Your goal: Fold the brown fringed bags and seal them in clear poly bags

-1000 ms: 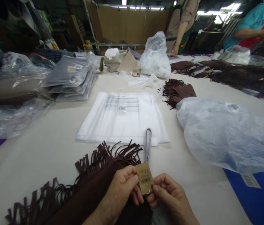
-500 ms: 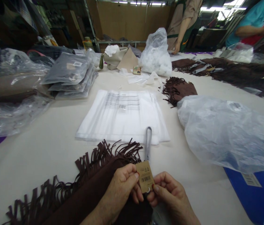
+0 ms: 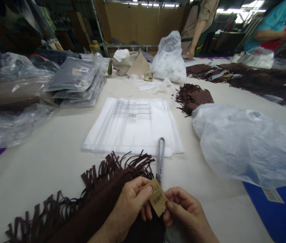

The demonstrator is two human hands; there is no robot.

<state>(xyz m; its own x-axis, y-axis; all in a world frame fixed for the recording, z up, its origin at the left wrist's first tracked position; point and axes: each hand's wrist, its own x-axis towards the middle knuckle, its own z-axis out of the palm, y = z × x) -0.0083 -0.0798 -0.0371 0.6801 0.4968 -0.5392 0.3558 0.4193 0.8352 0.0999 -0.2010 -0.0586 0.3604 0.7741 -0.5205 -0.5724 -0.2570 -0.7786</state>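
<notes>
Between my two hands is a small brown cardboard hang tag (image 3: 157, 198) with a printed barcode and a white loop at its lower end. My left hand (image 3: 130, 206) pinches the tag's left edge between thumb and fingers. The lower right edge, beside the loop, is pinched by my right hand (image 3: 186, 211). Beneath my hands lies a dark brown fringed bag (image 3: 89, 202), its fringe fanned out toward the upper left. A grey wrapped strap loop (image 3: 161, 158) sticks up behind the tag. The bag's lower part is cut off by the frame.
A stack of white plastic bags (image 3: 133, 131) lies just ahead. Wrapped grey packages (image 3: 74, 77) are piled at left. A crumpled plastic bag (image 3: 249, 141) sits at right over a blue bin (image 3: 267, 206). Beyond are a brown fringed piece (image 3: 196, 96) and two people.
The hang tag has tilted, its lower end swinging to the right and slightly down. Both hands keep hold of it and have barely shifted.
</notes>
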